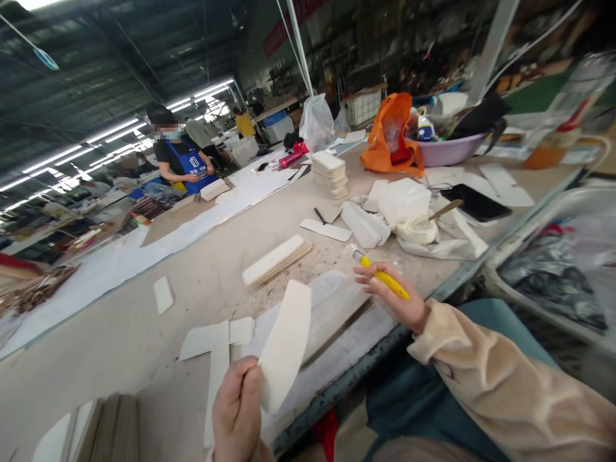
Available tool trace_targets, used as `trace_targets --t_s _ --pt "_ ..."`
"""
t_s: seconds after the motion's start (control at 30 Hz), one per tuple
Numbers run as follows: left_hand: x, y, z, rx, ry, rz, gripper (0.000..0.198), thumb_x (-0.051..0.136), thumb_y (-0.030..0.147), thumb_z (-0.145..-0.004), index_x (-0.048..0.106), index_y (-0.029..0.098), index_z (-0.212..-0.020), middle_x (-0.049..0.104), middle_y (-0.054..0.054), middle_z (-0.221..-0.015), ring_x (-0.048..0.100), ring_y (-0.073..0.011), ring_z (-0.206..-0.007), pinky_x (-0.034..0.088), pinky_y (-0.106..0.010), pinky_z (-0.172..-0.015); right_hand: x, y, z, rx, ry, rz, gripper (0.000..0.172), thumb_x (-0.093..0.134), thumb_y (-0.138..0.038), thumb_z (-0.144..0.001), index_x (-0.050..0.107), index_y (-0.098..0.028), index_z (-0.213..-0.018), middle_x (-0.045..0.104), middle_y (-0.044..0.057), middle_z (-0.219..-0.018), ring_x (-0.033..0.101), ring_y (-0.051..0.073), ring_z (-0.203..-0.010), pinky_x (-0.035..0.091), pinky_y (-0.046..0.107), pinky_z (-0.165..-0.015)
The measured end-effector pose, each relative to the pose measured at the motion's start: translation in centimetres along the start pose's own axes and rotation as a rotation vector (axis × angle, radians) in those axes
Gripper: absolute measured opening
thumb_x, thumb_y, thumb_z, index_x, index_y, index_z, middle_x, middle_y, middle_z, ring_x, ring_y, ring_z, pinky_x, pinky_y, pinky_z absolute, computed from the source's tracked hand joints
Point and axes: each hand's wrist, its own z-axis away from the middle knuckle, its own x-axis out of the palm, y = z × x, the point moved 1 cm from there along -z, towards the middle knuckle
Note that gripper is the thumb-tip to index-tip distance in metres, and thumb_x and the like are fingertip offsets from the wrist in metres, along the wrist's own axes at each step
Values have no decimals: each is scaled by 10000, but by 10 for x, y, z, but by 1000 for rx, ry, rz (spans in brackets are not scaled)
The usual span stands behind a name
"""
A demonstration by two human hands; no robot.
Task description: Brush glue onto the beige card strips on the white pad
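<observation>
My left hand (238, 407) is closed on the lower edge of a curved white piece (289, 340), which it holds up over the table's front edge. A yellow-handled brush (385, 281) lies in my right hand (394, 298), its bristles pointing up and left. Below my right hand, a stack of pieces lies under a whitish sheet (332, 301). Flat white pieces (219, 359) overlap on the table left of the held piece. Behind them is a low stack of long white strips (276, 260).
A white tub of paste (418, 228), a black phone (476, 202), an orange bag (392, 138) and a purple basin (447, 151) stand at the right. More stacks lie at the back (330, 173) and lower left (106, 430). A person in a blue apron (192, 167) stands across the table.
</observation>
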Motion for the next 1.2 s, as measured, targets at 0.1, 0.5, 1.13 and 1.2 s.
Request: trace_targets --t_s 0.1,0.5,1.13,1.2 --pt "32 16 -10 -47 -251 73 225 481 368 -887 630 207 -836 640 9 -739 574 -137 -670 457 -219 -610 5 1 1 118 -17 -155 330 635 -475 -831 461 -280 -1033 625 19 -1109 653 170 -907 570 333 -765" --pt "66 -9 -37 -352 -534 269 191 593 351 -797 673 197 -876 626 16 -739 548 -135 -701 420 -235 -636 -3 4 -10 -128 188 424 337 701 -431 -758 436 -244 -849 534 -19 -715 487 138 -565 450 302 -539" --pt "71 -44 -29 -534 -491 220 286 685 307 -674 616 170 -914 598 57 -571 547 -112 -504 424 -230 -523 1 18 -18 -232 132 968 336 582 -545 -806 497 -221 -812 602 15 -718 577 178 -600 428 303 -589" --pt "73 -46 -27 -525 -493 193 284 679 309 -684 612 175 -926 604 55 -574 564 -120 -517 433 -237 -538 1 19 -18 -224 139 986 349 571 -564 -809 498 -222 -812 603 21 -727 571 180 -601 419 305 -590"
